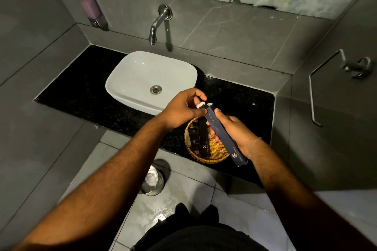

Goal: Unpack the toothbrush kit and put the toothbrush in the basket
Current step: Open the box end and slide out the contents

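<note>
**Navy carton held over the basket, top flap open**

Navy-blue cardboard made up the long, slim toothbrush-kit box (222, 134), which sat tilted in the air above the round woven wicker basket (212, 158), its open end pointing up toward the white ceramic basin (142, 73). The right hand (236, 130) was wrapped around the middle of the box, thumb on the upper face and fingers curled beneath. The left hand (181, 108) was closed in a pinch at the box's top end, thumb and fingertips gripping the pale inner flap (199, 105) that stood folded out from the opening. Whether the toothbrush had begun to emerge could not be told; nothing of it showed past the flap.

The basket rested on the black polished stone counter (81, 91), close to the front edge and just right of the basin. Inside it lay several small dark packets (201, 136) (each printed with a light logo), partly hidden behind the box and hands.

A chrome wall-mounted tap (158, 22) jutted from the grey tiled wall above the basin, with a wall soap dispenser (91, 9) to its left. On the floor below the counter stood a shiny metal waste bin (153, 181).
</note>
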`<state>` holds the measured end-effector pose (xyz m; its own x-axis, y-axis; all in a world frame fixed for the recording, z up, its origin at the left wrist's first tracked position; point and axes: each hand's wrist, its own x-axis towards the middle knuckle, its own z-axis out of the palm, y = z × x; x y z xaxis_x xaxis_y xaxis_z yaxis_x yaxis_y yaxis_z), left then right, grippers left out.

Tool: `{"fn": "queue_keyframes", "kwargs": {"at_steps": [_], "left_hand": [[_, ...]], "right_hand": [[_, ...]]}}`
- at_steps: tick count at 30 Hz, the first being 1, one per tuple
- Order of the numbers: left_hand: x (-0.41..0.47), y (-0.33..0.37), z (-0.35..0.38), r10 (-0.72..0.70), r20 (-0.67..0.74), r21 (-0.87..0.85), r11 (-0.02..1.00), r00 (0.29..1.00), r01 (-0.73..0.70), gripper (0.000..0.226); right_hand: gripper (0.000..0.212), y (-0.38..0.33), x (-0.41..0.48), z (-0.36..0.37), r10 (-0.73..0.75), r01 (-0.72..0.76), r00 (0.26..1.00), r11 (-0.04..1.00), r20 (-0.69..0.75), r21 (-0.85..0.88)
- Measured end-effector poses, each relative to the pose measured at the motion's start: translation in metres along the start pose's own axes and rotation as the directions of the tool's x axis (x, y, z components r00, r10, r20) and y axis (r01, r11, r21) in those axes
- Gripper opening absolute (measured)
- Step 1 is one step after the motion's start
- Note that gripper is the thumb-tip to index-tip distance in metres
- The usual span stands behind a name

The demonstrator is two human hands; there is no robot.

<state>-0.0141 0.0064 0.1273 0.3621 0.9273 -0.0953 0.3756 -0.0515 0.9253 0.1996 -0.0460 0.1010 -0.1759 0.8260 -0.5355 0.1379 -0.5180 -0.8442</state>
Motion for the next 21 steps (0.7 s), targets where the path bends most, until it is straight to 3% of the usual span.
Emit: {"fn": "queue_keyframes", "kwargs": {"at_steps": [3, 5, 10, 15, 21], "left_hand": [[0.001, 0.004, 0.000, -0.012, -0.003, 0.265, 0.964, 1.000, 0.012, 0.031], [0.001, 0.008, 0.000, -0.031, 0.009, 0.338, 0.941, 0.999, 0.026, 0.030], [0.000, 0.010, -0.001, -0.013, 0.018, 0.248, 0.969, 1.000, 0.008, 0.031], [-0.002, 0.011, 0.002, 0.052, 0.009, 0.054, 0.997, 0.999, -0.052, 0.030], [-0.003, 0.010, 0.001, 0.113, -0.029, 0.090, 0.990, 0.993, -0.110, 0.028]], "right_hand": [[0.062, 0.001, 0.005, 0.002, -0.064, 0.057, 0.995, 0.995, -0.083, -0.085], [0.058, 0.002, 0.009, 0.003, -0.103, 0.081, 0.986, 0.983, -0.133, -0.162], [0.048, 0.007, 0.018, -0.001, -0.161, 0.136, 0.979, 0.972, -0.123, -0.189], [0.053, 0.003, 0.016, -0.001, -0.172, 0.153, 0.980, 0.973, -0.100, -0.175], [0.055, -0.008, 0.009, 0.002, -0.156, 0.136, 0.981, 0.976, -0.115, -0.169]]}}
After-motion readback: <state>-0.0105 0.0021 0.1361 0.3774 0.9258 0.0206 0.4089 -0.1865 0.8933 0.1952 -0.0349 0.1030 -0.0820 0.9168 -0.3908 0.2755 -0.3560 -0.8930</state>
